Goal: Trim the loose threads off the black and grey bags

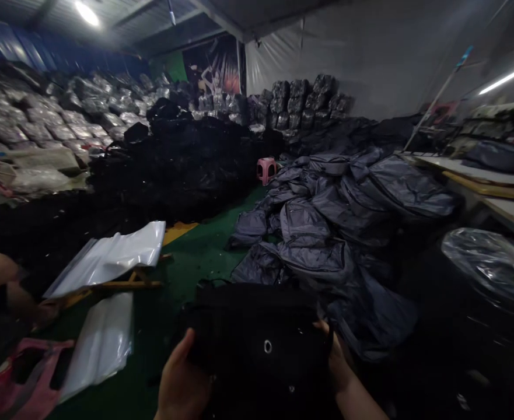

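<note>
Two hands, 1 black fabric bag (257, 326), low ctr.
L hand (184, 379) & R hand (338, 361) grip its L & R sides; L thumb shows, most other fingers hidden, bag's btm cut off by frame, detail lost in dark. Clear plastic-wrapped bundles (298, 102) at back, contents unclear. Grey zippered fabric bags (307, 221) heaped beyond, R of ctr; can't tell if filled. Open green floor (208, 245) runs btwn that heap & white plastic sheets (125, 251), up twd pink plastic stool (266, 170).

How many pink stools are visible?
2: a far stool where the green floor narrows between black heap and grey bags, and a near stool cut off at lower left. Others may be hidden.
</note>
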